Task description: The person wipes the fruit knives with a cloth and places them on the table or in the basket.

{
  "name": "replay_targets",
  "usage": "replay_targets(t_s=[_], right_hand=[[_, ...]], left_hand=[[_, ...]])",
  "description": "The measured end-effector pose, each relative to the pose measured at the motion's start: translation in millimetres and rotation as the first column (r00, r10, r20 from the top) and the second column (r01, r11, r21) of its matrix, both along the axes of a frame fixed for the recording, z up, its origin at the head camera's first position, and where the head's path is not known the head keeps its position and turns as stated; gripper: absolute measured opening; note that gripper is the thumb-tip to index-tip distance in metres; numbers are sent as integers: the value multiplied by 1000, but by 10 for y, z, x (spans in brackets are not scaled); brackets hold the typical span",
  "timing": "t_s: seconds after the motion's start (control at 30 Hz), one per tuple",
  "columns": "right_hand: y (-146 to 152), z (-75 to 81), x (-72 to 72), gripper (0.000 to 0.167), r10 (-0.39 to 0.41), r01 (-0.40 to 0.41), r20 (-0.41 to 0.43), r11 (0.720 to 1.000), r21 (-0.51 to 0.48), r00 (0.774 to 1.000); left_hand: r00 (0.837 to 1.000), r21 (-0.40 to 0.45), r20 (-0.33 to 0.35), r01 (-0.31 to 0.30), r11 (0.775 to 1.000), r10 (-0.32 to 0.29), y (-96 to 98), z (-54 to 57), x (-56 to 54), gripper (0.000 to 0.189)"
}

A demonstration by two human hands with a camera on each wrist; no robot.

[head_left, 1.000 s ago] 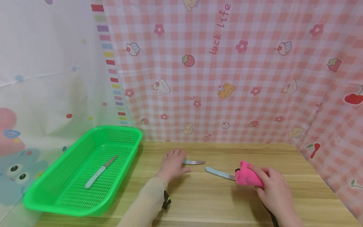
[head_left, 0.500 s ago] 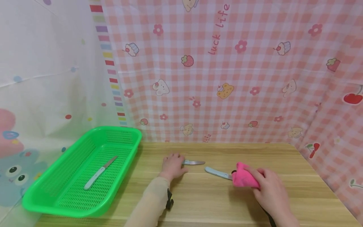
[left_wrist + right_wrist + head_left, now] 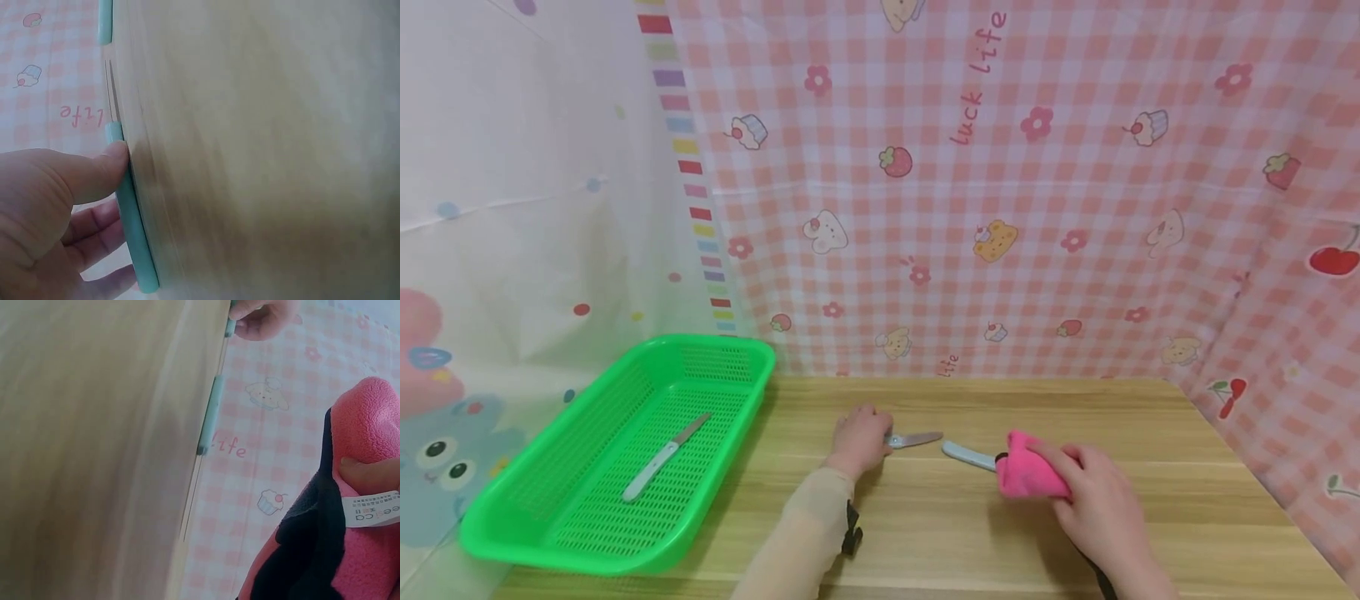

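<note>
My left hand (image 3: 860, 440) pinches a small knife (image 3: 916, 439) by its pale blue-green handle, thumb on one side and fingers on the other. In the left wrist view that handle (image 3: 133, 219) lies along the thumb, close over the wood. A second knife (image 3: 968, 455) lies on the table to its right, its blade hidden behind the cloth in the head view. In the right wrist view its blade (image 3: 192, 497) shows apart from the cloth. My right hand (image 3: 1101, 500) grips a bunched pink fleecy cloth (image 3: 1032, 471) with dark trim and a white label (image 3: 372, 509).
A green slotted plastic basket (image 3: 700, 508) stands at the left of the wooden table (image 3: 940, 542). Inside it lies a third knife (image 3: 662, 458). A pink checked curtain (image 3: 955, 192) hangs along the back, and a white printed one (image 3: 550, 250) at the left.
My left hand has come down onto the knife, closed on its handle and swung it slightly, bringing the handle end nearer me. The right hand has shifted left with the cloth.
</note>
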State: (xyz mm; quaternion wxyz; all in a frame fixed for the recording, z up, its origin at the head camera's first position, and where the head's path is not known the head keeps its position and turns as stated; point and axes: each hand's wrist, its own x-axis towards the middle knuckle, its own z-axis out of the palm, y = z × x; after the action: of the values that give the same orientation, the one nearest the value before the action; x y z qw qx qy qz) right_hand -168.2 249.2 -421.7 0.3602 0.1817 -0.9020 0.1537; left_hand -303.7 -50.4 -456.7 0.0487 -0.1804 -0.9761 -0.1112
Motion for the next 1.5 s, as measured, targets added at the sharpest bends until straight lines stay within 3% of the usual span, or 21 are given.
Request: replay_targets(t_s=[0.13, 0.47, 0.83, 1.07, 1.3, 1.4, 1.5], right_hand=[[-50, 16, -12, 73, 7, -7, -7, 1000, -2, 1000], [-182, 42, -48, 72, 17, -17, 17, 1000, -15, 1000], [-266, 58, -62, 72, 28, -28, -3, 999, -26, 1000], [-319, 87, -63, 73, 44, -45, -32, 998, -36, 999], [-357, 100, -90, 67, 74, -77, -51, 995, -60, 996], [-376, 114, -96, 67, 82, -86, -55, 994, -68, 995], [-396, 136, -99, 68, 85, -90, -66, 994, -69, 994]], left_hand=[[1000, -21, -9, 9, 1000, -9, 12, 4, 6, 22], [999, -84, 45, 20, 996, -16, 67, 78, 99, 19], [996, -53, 80, 30, 998, -26, 37, 163, 161, 17], [994, 67, 64, 82, 994, -86, -18, 245, 228, 18], [983, 270, 82, 135, 953, -162, -79, 406, 323, 11], [978, 350, 78, 155, 924, -193, -113, 452, 354, 7], [970, 446, 89, 164, 880, -226, -142, 488, 381, 3]])
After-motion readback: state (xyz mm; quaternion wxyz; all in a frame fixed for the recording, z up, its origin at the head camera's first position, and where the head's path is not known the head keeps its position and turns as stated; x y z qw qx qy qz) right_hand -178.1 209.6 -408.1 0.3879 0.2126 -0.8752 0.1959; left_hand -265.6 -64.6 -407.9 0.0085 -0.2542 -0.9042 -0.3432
